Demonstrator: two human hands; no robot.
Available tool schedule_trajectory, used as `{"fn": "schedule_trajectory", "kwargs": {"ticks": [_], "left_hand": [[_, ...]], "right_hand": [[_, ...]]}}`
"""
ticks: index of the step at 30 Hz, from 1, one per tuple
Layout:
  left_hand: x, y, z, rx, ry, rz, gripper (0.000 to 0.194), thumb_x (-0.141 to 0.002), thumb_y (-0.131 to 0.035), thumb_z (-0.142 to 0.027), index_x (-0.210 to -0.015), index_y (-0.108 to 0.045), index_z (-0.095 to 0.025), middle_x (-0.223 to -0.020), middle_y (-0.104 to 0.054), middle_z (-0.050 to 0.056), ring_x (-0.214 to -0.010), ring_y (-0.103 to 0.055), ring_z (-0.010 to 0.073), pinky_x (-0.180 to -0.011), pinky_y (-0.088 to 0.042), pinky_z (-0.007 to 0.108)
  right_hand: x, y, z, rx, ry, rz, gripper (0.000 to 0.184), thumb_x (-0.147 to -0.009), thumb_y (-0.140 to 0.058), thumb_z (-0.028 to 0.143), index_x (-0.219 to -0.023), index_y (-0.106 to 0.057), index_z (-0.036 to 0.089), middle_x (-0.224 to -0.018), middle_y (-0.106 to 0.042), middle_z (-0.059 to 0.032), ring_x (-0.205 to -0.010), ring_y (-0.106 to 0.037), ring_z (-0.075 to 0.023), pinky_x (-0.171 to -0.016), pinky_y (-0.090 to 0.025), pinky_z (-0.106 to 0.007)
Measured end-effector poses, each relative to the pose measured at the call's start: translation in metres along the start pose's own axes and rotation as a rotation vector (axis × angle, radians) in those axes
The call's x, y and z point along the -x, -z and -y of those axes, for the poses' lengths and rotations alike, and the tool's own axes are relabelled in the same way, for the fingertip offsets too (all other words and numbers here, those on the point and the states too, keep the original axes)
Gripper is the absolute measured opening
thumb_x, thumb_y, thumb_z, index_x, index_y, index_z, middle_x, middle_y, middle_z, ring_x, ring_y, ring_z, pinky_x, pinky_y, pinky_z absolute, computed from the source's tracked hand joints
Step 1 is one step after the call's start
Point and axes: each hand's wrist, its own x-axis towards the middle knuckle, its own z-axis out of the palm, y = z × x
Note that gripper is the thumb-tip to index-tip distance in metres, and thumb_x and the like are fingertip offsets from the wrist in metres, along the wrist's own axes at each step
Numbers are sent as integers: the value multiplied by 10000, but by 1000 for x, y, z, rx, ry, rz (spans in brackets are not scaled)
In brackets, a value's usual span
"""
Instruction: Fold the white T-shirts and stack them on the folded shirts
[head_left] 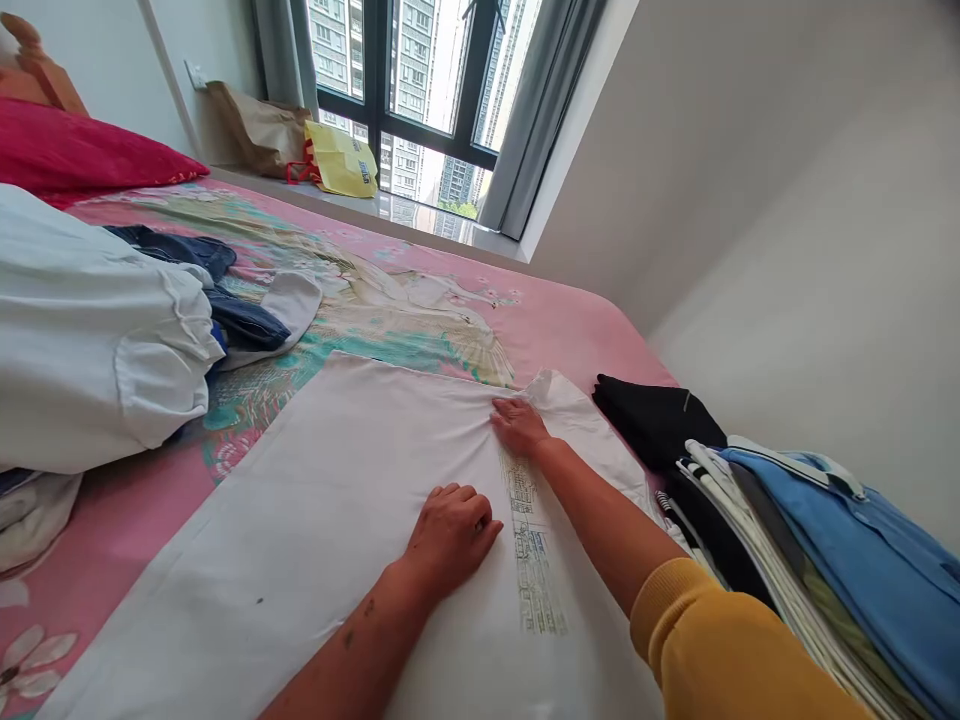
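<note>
A white garment [360,450] lies spread flat on the bed, with a strip of gold and blue print [531,545] down its right part. My left hand [454,535] rests on the cloth left of this strip, its fingers curled in loosely and no cloth seen gathered in them. Farther off, my right hand [519,425] lies with fingers stretched out on the garment near its far edge. Creases run out from under those fingers, and the far right corner is rumpled.
A bulky white garment [97,330] and dark blue clothing [247,318] lie to the left on the pink patterned bedspread [577,315]. Along the right stand stacked folded clothes [847,540] and a folded black garment [652,415]. Bags [341,158] sit on the windowsill.
</note>
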Motion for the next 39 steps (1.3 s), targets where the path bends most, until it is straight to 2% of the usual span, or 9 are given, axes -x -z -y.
{"fn": "schedule_trajectory", "kwargs": {"ticks": [5, 8, 11, 15, 21, 24, 34, 36, 39], "left_hand": [[3, 2, 3, 56, -10, -14, 164, -845, -497, -279, -720, -571, -204, -735, -590, 4, -715, -505, 144, -724, -355, 306], [1, 1, 4, 68, 3, -14, 166, -843, -499, -274, -712, -569, -202, -725, -589, 2, -704, -501, 141, -718, -356, 306], [0, 0, 5, 77, 10, -15, 166, -843, -496, -271, -708, -564, -201, -721, -587, 2, -696, -489, 140, -708, -356, 306], [1, 0, 6, 87, 18, -3, 166, -842, -496, -270, -707, -564, -201, -721, -589, 7, -693, -484, 143, -708, -356, 311], [0, -2, 6, 102, 28, 0, 168, -842, -496, -267, -706, -570, -202, -714, -589, 10, -693, -485, 146, -710, -356, 317], [0, -1, 5, 104, 34, 10, 176, -843, -492, -267, -698, -565, -199, -705, -584, 8, -686, -479, 142, -704, -358, 313], [1, 2, 4, 111, 35, 18, 172, -849, -478, -256, -730, -588, -200, -734, -595, 19, -709, -497, 150, -711, -362, 319], [2, 1, 4, 110, 39, 20, 172, -846, -482, -259, -726, -590, -200, -734, -597, 21, -713, -500, 153, -712, -363, 322], [2, 1, 4, 107, 37, 18, 171, -841, -487, -260, -722, -594, -200, -731, -599, 24, -717, -506, 157, -714, -365, 326]], "right_hand": [[-20, 25, -15, 102, -55, -28, 363, -910, -339, 256, -1224, -519, 223, -1270, -499, -66, -1101, -517, -157, -875, -425, -252], [-31, 28, -20, 279, -40, 27, 347, -930, -316, 265, -1205, -527, 243, -1209, -550, -74, -1002, -577, -174, -779, -456, -271], [-45, 26, -24, 350, -49, 88, 323, -929, -330, 274, -1137, -571, 221, -1049, -634, -101, -910, -616, -209, -726, -458, -307], [-57, 26, -31, 410, -49, 138, 301, -906, -360, 237, -1083, -594, 173, -927, -666, -140, -850, -634, -239, -709, -448, -335], [-53, 36, -39, 448, -8, 152, 318, -909, -351, 294, -1100, -586, 196, -1043, -652, -126, -936, -613, -242, -741, -432, -333], [-54, 39, -41, 451, 7, 162, 313, -909, -354, 323, -1045, -607, 199, -1010, -660, -114, -935, -608, -239, -754, -420, -331], [-64, 22, -28, 395, -149, 109, 316, -916, -325, 262, -1150, -530, 206, -940, -665, -95, -844, -624, -225, -673, -426, -312], [-60, 20, -20, 377, -108, 69, 324, -914, -332, 254, -1182, -510, 218, -1007, -647, -92, -905, -604, -213, -698, -426, -304], [-58, 18, -5, 352, 103, -14, 299, -916, -352, 295, -1109, -574, 235, -1133, -596, -80, -1070, -518, -212, -801, -409, -303]]}}
